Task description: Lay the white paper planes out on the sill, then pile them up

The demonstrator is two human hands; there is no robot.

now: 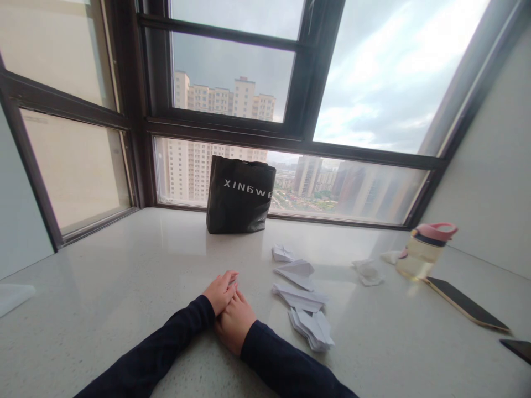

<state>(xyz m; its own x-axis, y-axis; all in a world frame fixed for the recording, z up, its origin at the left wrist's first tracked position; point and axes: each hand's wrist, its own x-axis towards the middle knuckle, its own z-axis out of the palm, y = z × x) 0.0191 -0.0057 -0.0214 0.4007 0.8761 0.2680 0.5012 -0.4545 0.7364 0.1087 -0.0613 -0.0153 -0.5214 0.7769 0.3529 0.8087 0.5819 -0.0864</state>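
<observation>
My left hand and my right hand meet on the pale speckled sill, touching each other. The fingers of both are drawn together. A small pale bit shows between the fingertips, too little of it to name; the palms hide the rest. Right of my hands lies a column of folded white papers: a small folded piece at the far end, a paper plane, a narrow folded paper, and a stack of folded paper shapes nearest me.
Against the window stands a black bag with white lettering. At the right are a crumpled tissue, a bottle with a pink lid, a dark flat board and a dark object at the edge. White paper lies far left.
</observation>
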